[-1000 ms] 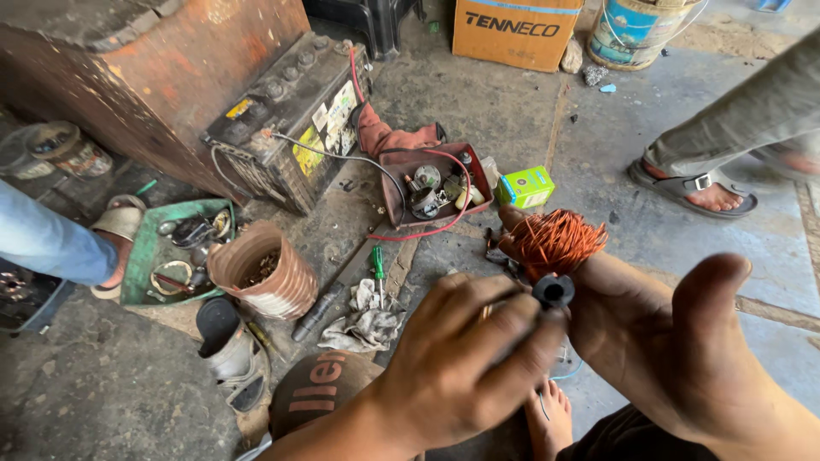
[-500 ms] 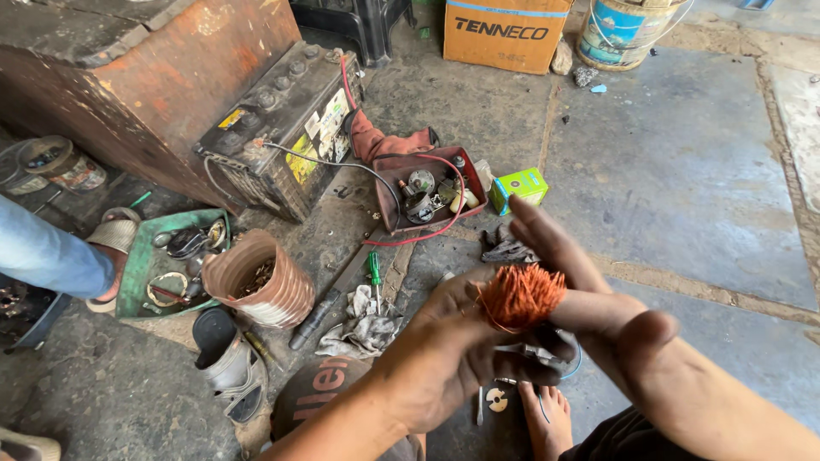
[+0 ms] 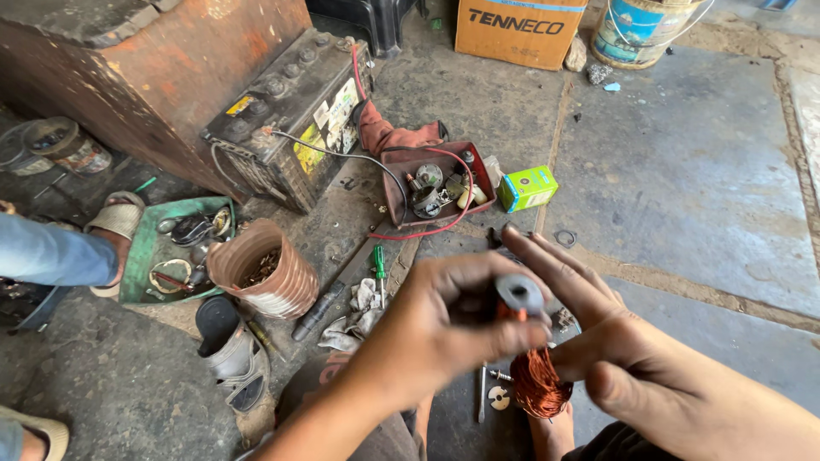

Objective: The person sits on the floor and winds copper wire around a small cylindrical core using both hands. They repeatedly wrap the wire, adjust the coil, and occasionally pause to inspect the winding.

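Note:
My left hand (image 3: pixel 444 320) grips a motor armature by its dark grey shaft end (image 3: pixel 518 293). Its copper wire winding (image 3: pixel 540 382) hangs below, between my two hands. My right hand (image 3: pixel 615 341) is flat with fingers stretched out, touching the armature's right side and winding. Both hands are smeared with grease. Beneath them on the concrete floor lie a small washer (image 3: pixel 499 397) and a thin metal pin (image 3: pixel 482 393).
A car battery (image 3: pixel 290 119) with cables leans on a rusty metal box (image 3: pixel 162 68). A red tray of parts (image 3: pixel 431 188), green small box (image 3: pixel 528 188), green tray (image 3: pixel 162 248), ribbed can (image 3: pixel 260 269), screwdriver (image 3: pixel 378 269), rag, sandal, cardboard box (image 3: pixel 517 30), bucket. Another person's leg (image 3: pixel 51 256) at left.
The armature has been flipped: its copper winding was up near my fingers, now it hangs down with the shaft end on top. The view tilted down; a second person's sandalled foot at right is gone.

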